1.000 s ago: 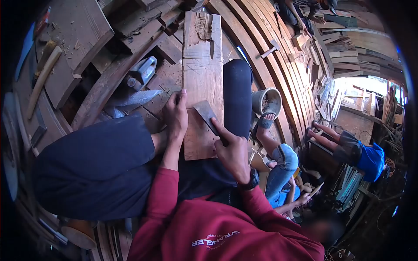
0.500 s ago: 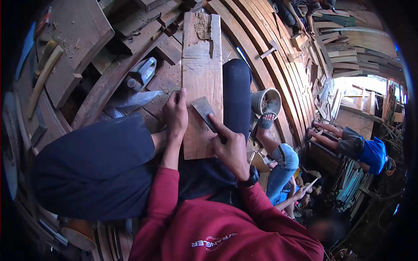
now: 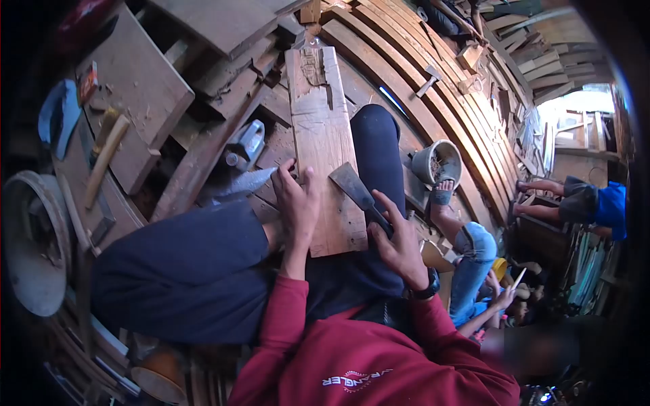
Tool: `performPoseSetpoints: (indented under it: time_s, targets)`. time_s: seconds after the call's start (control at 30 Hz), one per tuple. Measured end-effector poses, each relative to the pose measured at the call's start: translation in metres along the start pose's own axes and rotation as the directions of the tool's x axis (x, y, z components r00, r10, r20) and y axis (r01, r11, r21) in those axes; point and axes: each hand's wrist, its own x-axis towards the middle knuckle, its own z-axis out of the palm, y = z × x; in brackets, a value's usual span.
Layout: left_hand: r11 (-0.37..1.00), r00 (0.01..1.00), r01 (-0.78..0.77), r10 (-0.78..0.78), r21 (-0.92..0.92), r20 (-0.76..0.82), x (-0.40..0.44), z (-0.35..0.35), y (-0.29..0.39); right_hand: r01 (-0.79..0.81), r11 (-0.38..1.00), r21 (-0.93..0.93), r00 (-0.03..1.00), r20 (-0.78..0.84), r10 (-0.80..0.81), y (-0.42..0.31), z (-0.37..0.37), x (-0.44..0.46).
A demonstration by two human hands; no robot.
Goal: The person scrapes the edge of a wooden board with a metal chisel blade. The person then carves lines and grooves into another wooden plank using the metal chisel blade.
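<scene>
A long wooden board [image 3: 321,139] lies over my lap, with a rough, gouged patch near its far end. My right hand [image 3: 401,247] holds a broad-bladed chisel [image 3: 352,183] by its dark handle. The flat metal blade points up and left over the board's right half; whether it touches the wood I cannot tell. My left hand [image 3: 298,206] rests at the board's left edge with thumb and fingers apart, and holds no tool.
Left lie wooden-handled tools [image 3: 107,162] and a large round basin [image 3: 37,243]. A plastic bottle [image 3: 245,145] sits beyond my left knee. Right are a bucket [image 3: 437,166] of shavings, a hammer [image 3: 428,81] on long planks [image 3: 406,61], and other people, one in blue [image 3: 611,211].
My left thumb and fingers have loosened from the board's edge and spread. The chisel in my right hand has turned slightly and moved toward the board's right side. The whole view has shifted.
</scene>
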Motion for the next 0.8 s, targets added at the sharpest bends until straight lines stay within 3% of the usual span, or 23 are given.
performPoseSetpoints:
  time_s: [0.1,0.13,0.23,0.3,0.37,0.43,0.5,0.6,0.67,0.73,0.77,0.8]
  targets:
    - [0.997,1.0,-0.006,0.006,-0.072,0.006,-0.006,0.0,0.003,0.031,0.993,0.117,0.997,0.068,-0.039,0.009,0.0,-0.002]
    - [1.0,1.0,0.029,-0.029,0.005,-0.002,-0.009,-0.003,0.008,0.056,0.992,0.116,0.992,0.107,-0.069,0.012,0.001,-0.002]
    - [0.998,0.996,-0.066,0.065,-0.02,-0.059,-0.017,-0.018,0.028,0.112,0.969,0.22,0.973,0.175,-0.153,0.014,0.004,-0.001]
    - [0.994,0.997,-0.057,0.062,-0.093,0.046,-0.026,-0.035,0.045,0.155,0.964,0.215,0.954,0.221,-0.202,0.013,0.008,0.002]
    - [0.965,0.934,0.098,-0.005,-0.243,0.357,-0.04,-0.045,0.058,0.336,0.906,0.257,0.917,0.13,-0.377,0.016,0.018,0.003]
    - [0.944,0.912,0.173,-0.046,-0.28,0.408,-0.057,-0.045,0.056,0.28,0.914,0.293,0.927,0.167,-0.337,0.025,0.023,0.002]
    - [0.916,0.887,0.246,-0.082,-0.317,0.453,-0.066,-0.044,0.049,0.224,0.97,0.093,0.93,0.276,-0.241,0.029,0.022,0.006]
    - [0.836,0.802,0.429,-0.177,-0.343,0.57,-0.068,-0.042,0.048,0.332,0.941,0.066,0.918,0.206,-0.338,0.03,0.022,0.009]
    - [0.874,0.831,0.372,-0.163,-0.313,0.532,-0.067,-0.038,0.039,0.374,0.925,0.07,0.908,0.177,-0.381,0.032,0.018,0.011]
    - [0.914,0.884,0.247,-0.076,-0.322,0.461,-0.063,-0.028,0.024,0.304,0.941,0.149,0.93,0.17,-0.327,0.035,0.008,0.016]
    - [0.914,0.886,0.248,-0.081,-0.32,0.456,-0.063,-0.027,0.018,0.29,0.945,0.15,0.95,0.074,-0.303,0.036,0.004,0.018]
    - [0.854,0.864,0.382,-0.193,-0.355,0.465,-0.055,-0.031,0.031,0.268,0.958,0.105,0.962,0.018,-0.272,0.042,0.002,0.022]
